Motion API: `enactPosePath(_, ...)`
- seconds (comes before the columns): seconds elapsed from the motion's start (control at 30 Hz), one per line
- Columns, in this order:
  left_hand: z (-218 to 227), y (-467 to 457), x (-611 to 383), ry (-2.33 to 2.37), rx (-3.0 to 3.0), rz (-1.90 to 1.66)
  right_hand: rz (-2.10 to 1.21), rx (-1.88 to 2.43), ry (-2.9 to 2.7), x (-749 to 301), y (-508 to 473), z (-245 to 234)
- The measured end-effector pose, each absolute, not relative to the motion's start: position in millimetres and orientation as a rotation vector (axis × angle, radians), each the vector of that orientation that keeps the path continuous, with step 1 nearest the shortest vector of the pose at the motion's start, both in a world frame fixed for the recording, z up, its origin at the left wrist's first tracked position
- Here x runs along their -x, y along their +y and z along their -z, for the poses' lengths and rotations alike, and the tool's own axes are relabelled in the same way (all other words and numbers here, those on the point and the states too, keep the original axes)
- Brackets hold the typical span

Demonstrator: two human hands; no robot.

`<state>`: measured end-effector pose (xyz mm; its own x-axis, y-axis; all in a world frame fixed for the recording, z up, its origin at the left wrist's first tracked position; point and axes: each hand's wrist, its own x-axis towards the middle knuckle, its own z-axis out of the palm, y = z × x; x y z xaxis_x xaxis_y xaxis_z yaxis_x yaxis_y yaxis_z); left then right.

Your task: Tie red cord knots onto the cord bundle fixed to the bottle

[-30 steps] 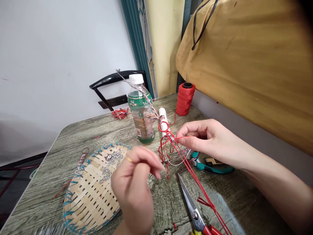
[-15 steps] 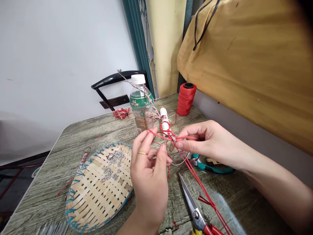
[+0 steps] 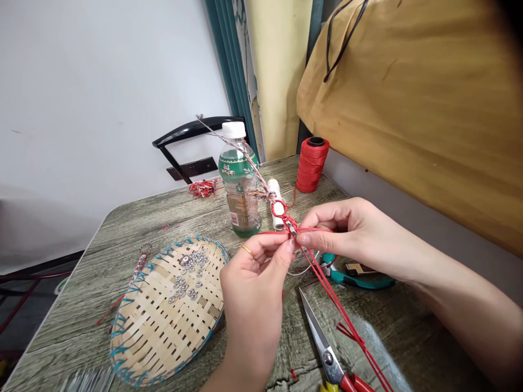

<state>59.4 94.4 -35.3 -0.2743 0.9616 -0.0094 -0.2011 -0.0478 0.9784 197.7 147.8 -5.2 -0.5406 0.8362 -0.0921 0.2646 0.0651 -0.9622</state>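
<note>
Both hands meet at a knotted red cord [image 3: 322, 280] in the middle of the head view. My left hand [image 3: 257, 277], with a ring on one finger, pinches it between thumb and forefinger. From the right, my right hand [image 3: 339, 231] pinches the cord right beside a small silver bead [image 3: 292, 228]. A red cord loop [image 3: 278, 208] lies above the bead, tied to a twisted strand [image 3: 255, 169] that runs up past the bottle. Long red cord ends slant down to the lower right. The fingertips partly hide the knot.
A woven bamboo tray [image 3: 159, 332] with several silver beads stands left. Behind the hands are a plastic bottle [image 3: 239, 190], a white thread spool [image 3: 274, 188] and a red thread spool [image 3: 312, 166]. Scissors [image 3: 322, 343] and green-handled pliers [image 3: 355, 280] lie near my right arm.
My left hand has moved right and its fingers have closed on the cord at the bead, beside my right fingertips. The right hand has barely moved.
</note>
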Motion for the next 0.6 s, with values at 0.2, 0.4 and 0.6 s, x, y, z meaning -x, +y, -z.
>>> enactPosePath(0.2, 35.5, 93.4, -58.7, 1.276, -0.933, -1.486, -1.449, 1.105, -1.871, -201.7, 149.1, 3.5)
enactPosePath(0.4, 36.2, 95.6, -56.6, 1.305, -0.955, -1.497, -1.433, 1.069, -1.824, -201.1, 149.4, 5.9)
enactPosePath(0.6, 39.0, 98.5, -54.8, 1.345, -0.959, -1.481, -1.430, 1.048, -1.751, -200.8, 150.4, 9.3)
